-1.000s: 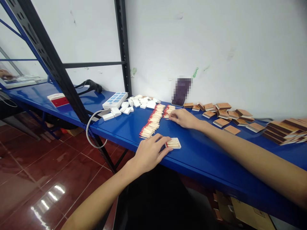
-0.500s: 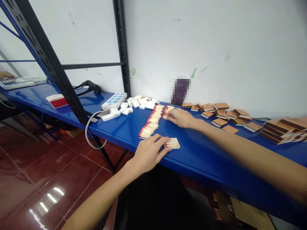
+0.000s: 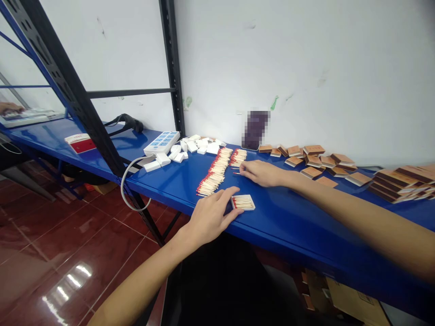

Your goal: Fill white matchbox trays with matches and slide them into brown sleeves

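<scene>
A small white matchbox tray (image 3: 252, 199) lies near the front edge of the blue table, with red-tipped matches (image 3: 242, 203) inside it. My left hand (image 3: 209, 217) rests at its left end, thumb and index finger spread apart; the thumb lies by the near side. My right hand (image 3: 260, 173) is farther back, its fingers pinched on a match (image 3: 236, 173) whose red tip points left. Just behind that hand sits a short row of matches (image 3: 238, 156). A longer row of matches (image 3: 215, 171) stretches to its left.
White empty trays (image 3: 192, 146) are heaped beside a power strip (image 3: 162, 143) with a grey cable. A blurred phone (image 3: 256, 130) leans on the wall. Brown matchbox sleeves (image 3: 312, 161) lie scattered at right, near stacked matchboxes (image 3: 396, 183). A black shelf post (image 3: 73, 86) stands at left.
My right hand has drawn back slightly from the short row toward me, with a match in its fingers. My left index finger has lifted off the tray, showing more of it.
</scene>
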A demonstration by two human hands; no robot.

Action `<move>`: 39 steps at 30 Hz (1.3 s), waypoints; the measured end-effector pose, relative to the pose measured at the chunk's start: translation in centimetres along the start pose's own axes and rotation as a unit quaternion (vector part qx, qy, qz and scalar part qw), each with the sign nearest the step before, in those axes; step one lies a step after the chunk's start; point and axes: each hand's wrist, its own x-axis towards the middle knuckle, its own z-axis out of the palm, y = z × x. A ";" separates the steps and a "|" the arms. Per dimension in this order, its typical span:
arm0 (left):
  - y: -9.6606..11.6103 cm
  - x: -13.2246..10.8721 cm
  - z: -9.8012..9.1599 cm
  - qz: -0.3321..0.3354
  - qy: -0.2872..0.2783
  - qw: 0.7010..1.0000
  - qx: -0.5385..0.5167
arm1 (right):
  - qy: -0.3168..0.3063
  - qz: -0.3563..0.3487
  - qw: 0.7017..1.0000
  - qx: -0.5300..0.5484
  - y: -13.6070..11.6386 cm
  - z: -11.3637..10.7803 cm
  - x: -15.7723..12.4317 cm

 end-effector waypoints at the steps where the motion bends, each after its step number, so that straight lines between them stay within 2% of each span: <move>1: -0.1 0.0 0.1 -0.007 0.002 1.000 -0.007 | 0.002 -0.004 1.000 0.018 -0.5 -0.2 -1.0; 4: -0.2 0.0 0.2 -0.012 0.004 1.000 -0.021 | 0.002 -0.027 0.997 0.072 -2.6 -1.0 -4.2; 7: -0.2 0.0 0.2 0.003 0.000 1.000 -0.014 | -0.034 -0.040 0.993 0.106 -4.8 -1.3 -6.5; 10: -0.1 -0.1 0.0 0.015 -0.011 1.000 -0.005 | -0.051 -0.036 0.992 0.105 -6.0 -1.2 -7.1; 15: -0.2 -0.1 -0.1 0.031 -0.013 0.999 -0.001 | -0.045 -0.035 0.991 0.120 -6.4 -1.1 -6.5; 19: -0.3 -0.1 0.1 0.033 -0.008 0.999 -0.004 | -0.036 -0.034 0.983 0.174 -5.5 -1.8 -5.6; 24: -0.3 0.0 0.1 0.029 0.002 0.999 -0.016 | 0.104 0.008 0.992 0.073 -2.0 -1.2 -2.3; 27: -0.2 0.0 0.1 0.023 0.005 1.000 -0.018 | 0.098 0.022 0.994 0.033 -0.1 0.1 0.1; 30: -0.3 -0.1 0.2 0.024 0.010 1.000 -0.016 | 0.099 -0.001 0.995 0.000 0.8 1.4 1.5; 33: -0.3 -0.1 0.2 0.023 0.011 1.000 -0.014 | 0.113 -0.011 0.993 -0.026 1.1 2.0 2.1; 39: -0.3 -0.1 0.1 0.027 0.012 0.999 -0.019 | 0.112 0.013 0.993 -0.032 1.0 2.1 2.3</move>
